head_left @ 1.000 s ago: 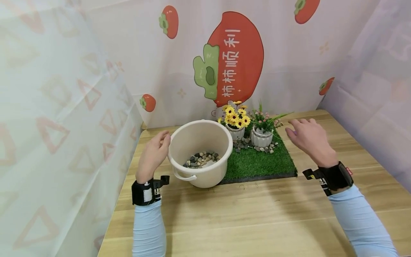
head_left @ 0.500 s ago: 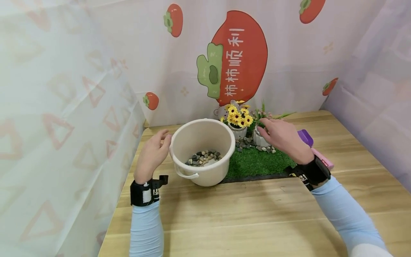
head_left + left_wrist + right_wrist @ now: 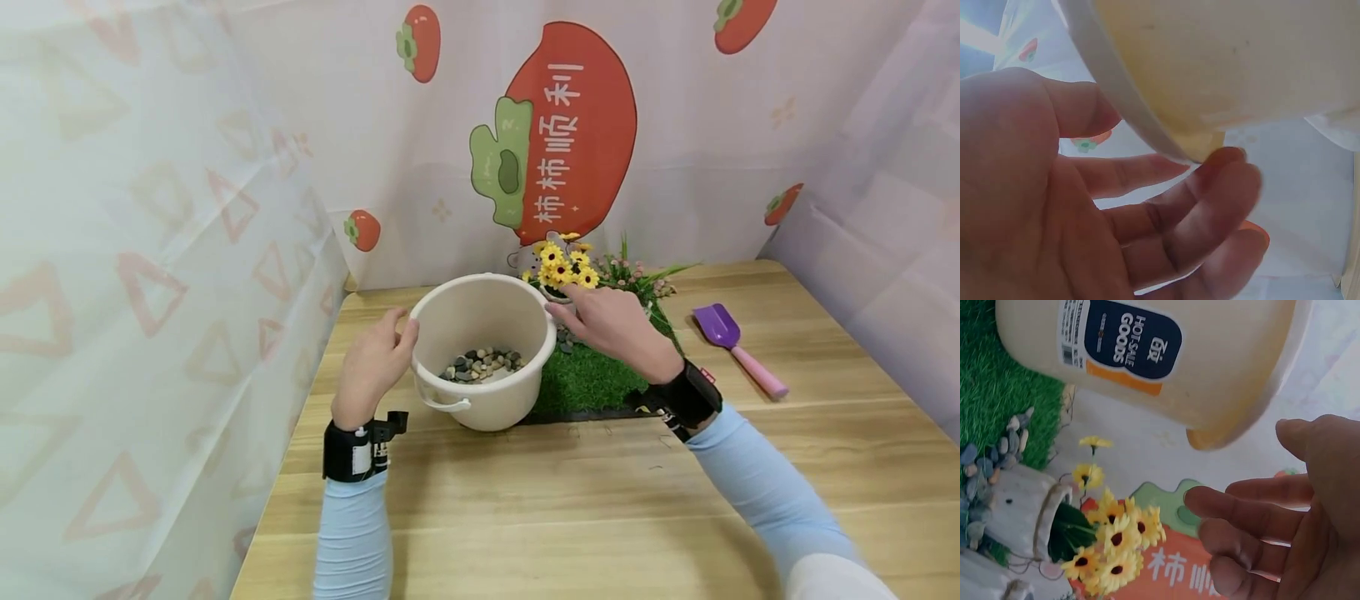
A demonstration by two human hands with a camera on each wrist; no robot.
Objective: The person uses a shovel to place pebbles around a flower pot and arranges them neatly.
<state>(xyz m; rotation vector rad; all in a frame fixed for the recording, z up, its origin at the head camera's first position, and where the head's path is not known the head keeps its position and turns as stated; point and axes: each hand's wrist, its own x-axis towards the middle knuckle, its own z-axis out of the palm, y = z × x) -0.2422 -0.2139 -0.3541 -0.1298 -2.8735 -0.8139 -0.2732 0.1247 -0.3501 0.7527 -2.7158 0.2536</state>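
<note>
A beige plastic bucket (image 3: 491,410) stands on the table with several mixed pebbles (image 3: 483,363) at its bottom. Its white handle (image 3: 447,407) hangs down at the front. At the bucket's left side is my left hand (image 3: 372,364); in the left wrist view its thumb and loosely bent fingers (image 3: 1216,200) lie right at the rim. My right hand (image 3: 618,329) is at the right side, thumb tip close to the rim in the head view. The right wrist view shows a gap between its relaxed fingers (image 3: 1241,512) and the bucket, with nothing held.
Behind my right hand, yellow artificial flowers (image 3: 566,268) and a pink-flowered plant (image 3: 637,279) stand on a turf mat (image 3: 588,383) with pebbles. A purple trowel (image 3: 720,327) with a pink handle lies at the right. A printed curtain (image 3: 442,167) hangs behind.
My right hand has moved left, from beyond the potted plants to the bucket's right side, uncovering the trowel. My left hand stays by the rim. The head view has shifted slightly.
</note>
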